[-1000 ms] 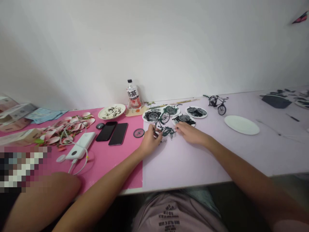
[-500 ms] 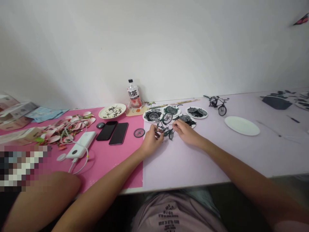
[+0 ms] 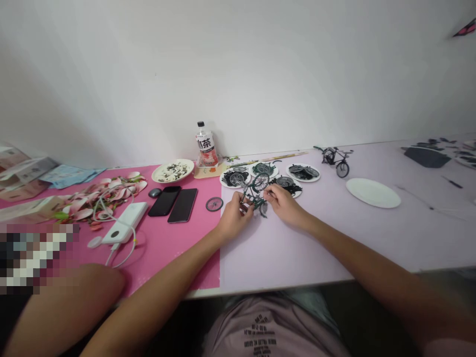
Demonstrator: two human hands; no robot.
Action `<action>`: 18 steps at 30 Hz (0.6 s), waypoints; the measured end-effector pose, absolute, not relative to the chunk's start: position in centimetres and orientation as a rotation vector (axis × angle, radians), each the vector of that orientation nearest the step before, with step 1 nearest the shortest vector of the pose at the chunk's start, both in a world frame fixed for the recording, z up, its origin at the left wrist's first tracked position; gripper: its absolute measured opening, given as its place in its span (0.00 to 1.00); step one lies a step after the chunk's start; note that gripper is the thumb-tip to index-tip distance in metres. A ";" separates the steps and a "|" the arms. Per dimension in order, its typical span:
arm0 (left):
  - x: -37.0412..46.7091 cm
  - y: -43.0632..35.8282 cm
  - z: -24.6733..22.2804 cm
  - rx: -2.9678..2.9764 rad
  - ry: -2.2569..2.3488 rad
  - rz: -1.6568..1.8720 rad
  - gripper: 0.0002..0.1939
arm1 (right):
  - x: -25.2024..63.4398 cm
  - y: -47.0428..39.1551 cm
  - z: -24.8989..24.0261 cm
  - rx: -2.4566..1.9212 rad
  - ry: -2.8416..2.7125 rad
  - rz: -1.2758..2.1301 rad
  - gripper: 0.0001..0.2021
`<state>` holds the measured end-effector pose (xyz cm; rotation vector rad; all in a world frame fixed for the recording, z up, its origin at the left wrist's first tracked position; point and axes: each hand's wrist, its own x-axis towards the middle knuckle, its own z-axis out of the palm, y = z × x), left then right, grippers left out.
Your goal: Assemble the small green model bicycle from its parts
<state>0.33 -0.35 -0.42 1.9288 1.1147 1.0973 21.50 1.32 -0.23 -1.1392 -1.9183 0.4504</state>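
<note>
My left hand [image 3: 235, 218] is closed around the frame of a small dark green model bicycle [image 3: 260, 183], held just above the pale table sheet. Its spoked wheel points up and away from me, and a second, smaller wheel part shows low on the right side. The fingers of my right hand [image 3: 281, 204] are pinched together at the right side of the bicycle; whatever sits between them is too small to make out. A loose spoked wheel [image 3: 214, 204] lies on the pink sheet, left of my left hand.
White plates of dark parts, one a plate of green parts [image 3: 264, 169], stand behind my hands. An assembled model bicycle [image 3: 336, 159] and a white plate [image 3: 373, 193] are to the right. Two phones [image 3: 182, 206], a power bank [image 3: 125, 223] and a bottle [image 3: 206, 145] are left. Another person's limb [image 3: 70, 307] is lower left.
The model bicycle has tilted and shifted slightly to the right in my left hand. My right hand has moved a little left, closer against it.
</note>
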 end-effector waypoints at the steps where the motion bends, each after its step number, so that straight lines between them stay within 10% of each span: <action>1: 0.3 -0.4 -0.4 1.920 1.114 1.093 0.13 | 21.4 1.3 -0.2 -1.137 -1.913 0.471 0.08; 18: 1.5 -0.8 0.0 1.363 0.990 1.045 0.24 | 20.2 0.4 -0.2 -1.138 -1.748 0.837 0.22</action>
